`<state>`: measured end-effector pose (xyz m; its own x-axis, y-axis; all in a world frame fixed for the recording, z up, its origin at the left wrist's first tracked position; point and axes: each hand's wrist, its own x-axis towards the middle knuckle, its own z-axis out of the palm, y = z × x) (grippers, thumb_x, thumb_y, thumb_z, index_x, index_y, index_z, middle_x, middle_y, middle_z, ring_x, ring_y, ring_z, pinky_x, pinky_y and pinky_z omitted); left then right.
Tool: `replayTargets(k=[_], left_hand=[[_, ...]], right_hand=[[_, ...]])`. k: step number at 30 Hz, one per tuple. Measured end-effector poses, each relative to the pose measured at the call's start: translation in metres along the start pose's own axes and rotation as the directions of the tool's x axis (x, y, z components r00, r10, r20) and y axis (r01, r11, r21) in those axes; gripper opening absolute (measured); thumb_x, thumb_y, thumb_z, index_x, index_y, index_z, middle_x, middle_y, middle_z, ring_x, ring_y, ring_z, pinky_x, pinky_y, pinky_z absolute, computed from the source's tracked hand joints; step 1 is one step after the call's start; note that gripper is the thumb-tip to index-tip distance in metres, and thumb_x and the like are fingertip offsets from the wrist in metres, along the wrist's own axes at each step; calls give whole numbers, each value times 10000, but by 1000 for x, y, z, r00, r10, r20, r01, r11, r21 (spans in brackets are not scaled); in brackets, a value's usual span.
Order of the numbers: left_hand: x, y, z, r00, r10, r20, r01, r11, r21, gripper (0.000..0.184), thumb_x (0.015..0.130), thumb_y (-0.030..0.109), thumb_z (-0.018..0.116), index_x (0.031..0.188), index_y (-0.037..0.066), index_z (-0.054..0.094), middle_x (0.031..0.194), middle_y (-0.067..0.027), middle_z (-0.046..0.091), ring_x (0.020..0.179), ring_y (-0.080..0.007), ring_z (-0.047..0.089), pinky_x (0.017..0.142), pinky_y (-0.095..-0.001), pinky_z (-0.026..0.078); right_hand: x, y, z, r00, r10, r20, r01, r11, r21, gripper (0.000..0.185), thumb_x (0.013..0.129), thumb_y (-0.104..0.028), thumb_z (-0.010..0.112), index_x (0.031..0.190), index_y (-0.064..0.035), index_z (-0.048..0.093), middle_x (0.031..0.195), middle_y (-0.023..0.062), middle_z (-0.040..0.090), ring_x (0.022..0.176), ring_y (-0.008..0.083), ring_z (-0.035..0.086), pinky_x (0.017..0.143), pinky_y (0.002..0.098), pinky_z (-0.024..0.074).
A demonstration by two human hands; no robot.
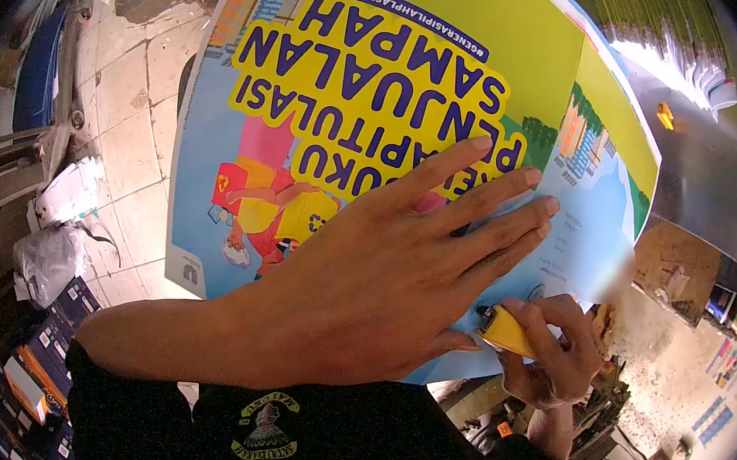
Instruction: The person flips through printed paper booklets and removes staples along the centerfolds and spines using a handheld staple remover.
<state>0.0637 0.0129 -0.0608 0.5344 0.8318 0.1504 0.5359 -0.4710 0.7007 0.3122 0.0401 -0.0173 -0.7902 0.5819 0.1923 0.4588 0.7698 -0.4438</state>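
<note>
A large printed booklet (354,88) fills the middle of the head view, its colourful cover upside down and reading "Buku Rekapitulasi Penjualan Sampah". My left hand (407,253) lies flat on that cover, palm down, fingers stretched out to the right. At the booklet's near edge, my right hand (561,349) grips a small yellow tool (507,332) with a dark metal tip. Its exact kind is hard to make out. The tip touches or nearly touches the booklet's edge, close to my left thumb.
A stack of booklets (660,11) stands on a metal table (712,167) at the right, near a small yellow object (665,116). Dark boxes (40,390) and a plastic bag (49,264) lie at the left. Pale floor tiles (128,165) show beyond.
</note>
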Motion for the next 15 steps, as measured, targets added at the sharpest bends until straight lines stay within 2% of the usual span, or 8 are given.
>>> replayTargets(k=[2,3,5,8,12,15], left_hand=[[0,0,0,1000,0,1,0,1000,14,925,864,587,625,1570,53,357,1646,-68,345,1543,-260,267,1270,-542,119],[1,0,0,1000,2,4,-2,1000,14,925,864,587,625,1570,53,357,1646,-68,345,1543,-260,267,1270,-542,119],[2,0,-3,1000,2,26,-2,999,33,925,865,594,618,1572,59,356,1647,-67,344,1543,-257,267,1271,-537,114],[1,0,-3,1000,2,20,-2,999,34,931,859,597,617,1573,61,355,1648,-65,344,1544,-257,268,1273,-533,108],[2,0,-4,1000,10,11,-11,999,41,930,856,594,618,1572,62,356,1645,-62,349,1542,-257,273,1274,-532,107],[0,-1,-2,1000,-2,-8,2,1000,7,923,863,586,622,1572,59,355,1642,-62,355,1539,-259,280,1273,-530,112]], right_hand=[[3,-6,-4,981,179,80,-184,981,56,421,702,-53,861,1109,-23,757,880,117,714,721,262,704,626,351,562],[4,-6,-3,980,182,79,-186,981,56,421,702,-53,861,1109,-23,757,880,117,714,721,262,704,626,351,562],[7,-5,-2,953,292,79,-302,918,255,418,716,-44,873,1107,10,736,887,144,723,726,270,711,621,347,554],[12,-9,-7,921,364,139,-389,876,286,441,699,-23,873,1109,32,721,886,164,728,720,273,714,632,343,554],[15,-14,-6,917,377,127,-397,889,226,422,702,-14,861,1101,28,730,879,165,729,708,268,714,631,342,558],[12,-12,-9,948,305,87,-316,930,189,406,709,-18,842,1100,25,739,886,160,734,707,261,718,632,344,566]])
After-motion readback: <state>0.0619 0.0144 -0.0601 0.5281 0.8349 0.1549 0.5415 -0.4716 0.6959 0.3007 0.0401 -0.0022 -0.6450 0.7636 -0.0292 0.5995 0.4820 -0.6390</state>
